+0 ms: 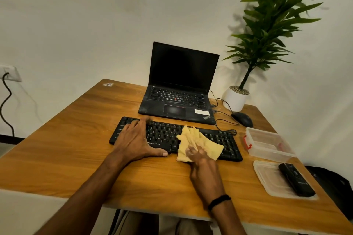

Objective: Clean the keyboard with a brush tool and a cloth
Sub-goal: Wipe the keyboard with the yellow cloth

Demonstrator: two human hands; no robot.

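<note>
A black keyboard (225, 140) lies across the middle of the wooden table (76, 150). My left hand (136, 139) rests flat on its left half, fingers spread over the keys and thumb along the front edge. A crumpled yellow cloth (193, 139) lies on the keyboard's centre-right. My right hand (202, 166) holds the cloth's near part against the keyboard's front edge; the fingers are blurred. A black brush tool (296, 180) lies on a clear plastic lid (267, 177) at the right.
An open black laptop (181, 86) stands behind the keyboard. At the back right are a black mouse (242, 119), its cables and a potted plant (236, 99). A clear plastic box (267, 144) with a red clasp sits right of the keyboard.
</note>
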